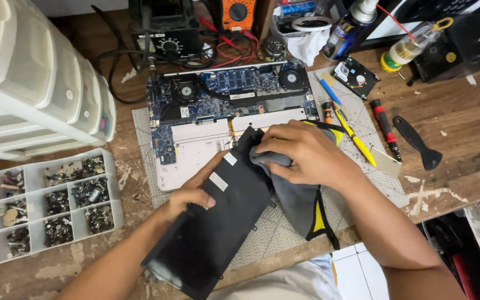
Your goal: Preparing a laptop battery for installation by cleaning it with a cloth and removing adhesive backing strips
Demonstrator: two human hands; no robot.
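Left hand [187,195] grips a flat black battery pack [215,222] at its left edge, thumb on top, fingers curled under, pack tilted, its lower end toward the person, its upper end over the open laptop [223,105]. Right hand [301,153] just right of the left hand, fingers bunched and pressing a grey cloth [293,194] onto the upper end of the pack; cloth hangs down below the right hand with a yellow and black edge. Both hands over a grey mesh mat [273,233] on the wooden worktop [451,116]. Laptop lies just beyond both hands, bottom cover off, blue board and two fans showing, white bare bay right under the pack's upper end. Right of the right hand: yellow tool [354,136] near, touching the mat; red and black screwdriver [384,128] further right; black pry tool [418,141] beyond that. Left of the left hand, apart: clear compartment box [51,203] full of small dark screws and parts. Further left and beyond: white plastic drawers [34,83]. Beyond the right hand, past the laptop: bare hard drive [355,76], spray can [348,28], small clear bottle with yellow cap [412,44]. Beyond the left hand at the far edge: black box with a dial [165,28], orange meter [239,14] with red leads.
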